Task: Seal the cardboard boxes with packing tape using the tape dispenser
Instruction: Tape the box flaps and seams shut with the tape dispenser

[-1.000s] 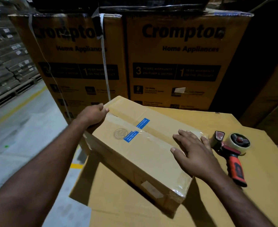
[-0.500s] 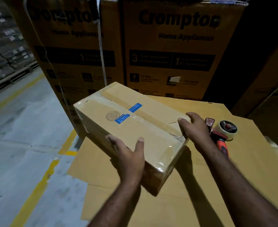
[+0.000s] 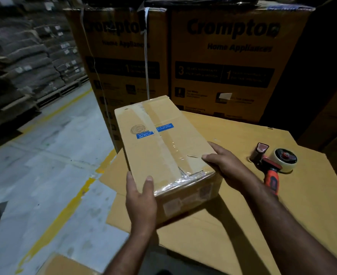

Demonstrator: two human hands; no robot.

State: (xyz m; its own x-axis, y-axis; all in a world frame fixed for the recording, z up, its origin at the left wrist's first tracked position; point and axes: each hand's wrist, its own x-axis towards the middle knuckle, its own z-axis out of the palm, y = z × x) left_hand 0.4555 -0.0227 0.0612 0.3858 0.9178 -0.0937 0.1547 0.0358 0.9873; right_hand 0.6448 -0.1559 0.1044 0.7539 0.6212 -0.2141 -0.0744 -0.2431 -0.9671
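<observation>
A brown cardboard box (image 3: 159,143) with clear tape along its top seam and blue stickers sits on flat cardboard sheets (image 3: 233,225). My left hand (image 3: 140,197) grips its near left corner, thumb on top. My right hand (image 3: 226,165) holds the near right edge, fingers curled over the top. The tape dispenser (image 3: 274,162), red-handled with a white roll, lies on the cardboard to the right of the box, untouched.
Two tall printed cartons (image 3: 223,62) stand right behind the work surface. Grey floor with a yellow line (image 3: 64,211) lies to the left, stacked sacks on pallets (image 3: 24,62) beyond. Another cardboard piece (image 3: 64,264) shows at the bottom left.
The box has been turned so its long side now points away from me. My left hand moved from the far corner to the near left corner; my right hand shifted to the near right edge.
</observation>
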